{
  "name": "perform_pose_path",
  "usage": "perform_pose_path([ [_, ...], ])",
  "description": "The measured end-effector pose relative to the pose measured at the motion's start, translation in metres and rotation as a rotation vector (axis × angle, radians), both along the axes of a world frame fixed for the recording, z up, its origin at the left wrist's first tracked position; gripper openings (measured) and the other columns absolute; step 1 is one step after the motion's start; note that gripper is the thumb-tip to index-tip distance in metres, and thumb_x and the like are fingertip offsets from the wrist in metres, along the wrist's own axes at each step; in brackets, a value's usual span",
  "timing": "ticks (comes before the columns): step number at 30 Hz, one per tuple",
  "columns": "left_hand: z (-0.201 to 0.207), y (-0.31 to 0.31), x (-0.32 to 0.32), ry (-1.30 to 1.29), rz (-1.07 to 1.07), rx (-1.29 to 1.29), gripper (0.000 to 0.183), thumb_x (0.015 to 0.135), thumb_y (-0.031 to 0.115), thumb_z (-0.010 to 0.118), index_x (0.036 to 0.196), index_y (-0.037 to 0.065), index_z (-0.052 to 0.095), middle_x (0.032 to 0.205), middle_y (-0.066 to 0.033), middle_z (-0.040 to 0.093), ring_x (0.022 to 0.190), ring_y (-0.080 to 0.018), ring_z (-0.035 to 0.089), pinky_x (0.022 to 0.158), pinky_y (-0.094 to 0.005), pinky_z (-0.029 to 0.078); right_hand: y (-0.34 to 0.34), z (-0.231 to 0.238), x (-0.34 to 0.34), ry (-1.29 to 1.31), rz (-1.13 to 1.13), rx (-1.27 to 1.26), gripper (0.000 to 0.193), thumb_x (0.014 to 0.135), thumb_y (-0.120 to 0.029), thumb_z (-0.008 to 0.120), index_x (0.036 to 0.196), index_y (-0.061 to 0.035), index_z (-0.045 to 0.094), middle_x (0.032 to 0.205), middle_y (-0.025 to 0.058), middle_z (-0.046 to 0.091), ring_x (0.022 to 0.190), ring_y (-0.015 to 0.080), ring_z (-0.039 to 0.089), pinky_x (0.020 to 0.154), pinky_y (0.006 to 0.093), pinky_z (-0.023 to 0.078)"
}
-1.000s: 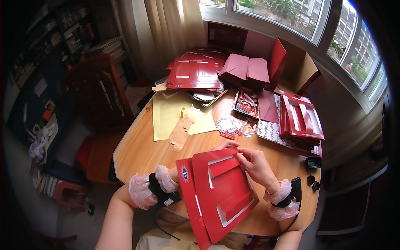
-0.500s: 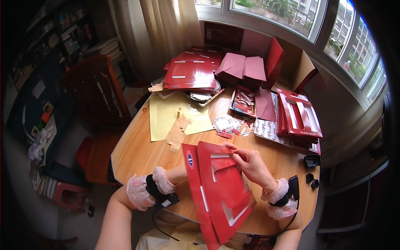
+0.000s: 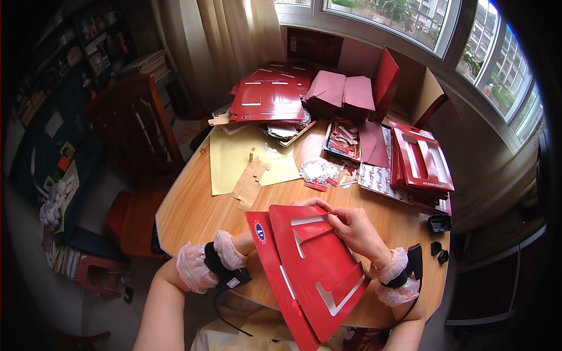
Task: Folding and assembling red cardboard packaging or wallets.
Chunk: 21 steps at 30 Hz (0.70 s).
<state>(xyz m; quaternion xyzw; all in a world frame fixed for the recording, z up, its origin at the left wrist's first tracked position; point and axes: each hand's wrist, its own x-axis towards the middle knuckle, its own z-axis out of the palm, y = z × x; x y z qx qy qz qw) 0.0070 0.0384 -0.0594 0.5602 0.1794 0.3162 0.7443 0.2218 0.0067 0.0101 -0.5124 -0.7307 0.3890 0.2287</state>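
A red cardboard folder [image 3: 310, 263] with white-edged cut-outs and raised flaps is tilted in front of me, over the table's near edge. My left hand [image 3: 314, 203] reaches behind it and holds it from the back; only some of its fingers show along the upper edge, and the rest is hidden. On the right upper edge, the thumb and fingers of my right hand [image 3: 358, 231] pinch the cardboard near the upper cut-out. A second red panel with a round blue emblem extends from the folder's left side.
Red printed sheets [image 3: 266, 99] are piled at the back, next to pink card stacks [image 3: 339, 93]. A stack of finished-looking red folders [image 3: 421, 155] stands at the right. Brown tape strips [image 3: 252, 184] lie on a yellow sheet [image 3: 225, 158]. A tray [image 3: 343, 140] holds small red pieces. Black caps [image 3: 439, 223] sit at the right edge.
The folder has moved slightly to the right and turned, so its front faces me more flatly. Both hands keep their hold at its upper edge.
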Motion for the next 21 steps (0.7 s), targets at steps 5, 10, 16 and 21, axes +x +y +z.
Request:
perform_pose_path([
  [5, 0.013, -0.005, 0.007, 0.087, 0.056, 0.013, 0.037, 0.097, 0.023, 0.061, 0.128, 0.003, 0.055, 0.115, -0.0058, 0.063, 0.108, -0.0128, 0.061, 0.094, -0.0274, 0.05, 0.001, 0.006, 0.001, -0.031, -0.019, -0.011, 0.026, 0.095, -0.019, 0.06, 0.101, 0.0045, 0.069, 0.078, 0.0251, 0.068, 0.069, 0.0345, 0.069, 0.065, 0.0389, 0.053],
  [10, 0.007, 0.008, 0.001, 0.107, 0.07, -0.16, 0.041, 0.098, 0.012, 0.053, 0.137, 0.003, 0.047, 0.125, -0.0124, 0.061, 0.116, -0.0175, 0.062, 0.098, -0.03, 0.052, 0.001, 0.003, 0.004, -0.055, 0.024, 0.05, 0.025, 0.093, -0.021, 0.061, 0.1, 0.0017, 0.07, 0.079, 0.0231, 0.069, 0.071, 0.037, 0.069, 0.067, 0.0415, 0.053],
  [16, 0.025, 0.0, -0.001, -0.026, -0.004, -0.415, 0.052, 0.094, 0.005, 0.053, 0.143, 0.007, 0.039, 0.131, -0.0096, 0.055, 0.113, -0.0143, 0.061, 0.097, -0.029, 0.051, -0.002, 0.009, 0.006, -0.222, 0.01, 0.243, 0.034, 0.085, -0.026, 0.072, 0.112, -0.0056, 0.069, 0.091, 0.0159, 0.073, 0.085, 0.0328, 0.07, 0.077, 0.04, 0.055],
  [21, 0.032, -0.009, -0.002, 0.054, -0.09, -0.24, 0.06, 0.091, 0.001, 0.06, 0.146, 0.009, 0.036, 0.136, -0.0117, 0.054, 0.121, -0.0156, 0.058, 0.098, -0.0285, 0.051, -0.009, 0.021, 0.006, -0.2, -0.03, 0.374, 0.033, 0.081, -0.021, 0.074, 0.108, -0.0035, 0.068, 0.095, 0.014, 0.07, 0.086, 0.0308, 0.068, 0.078, 0.0395, 0.054],
])
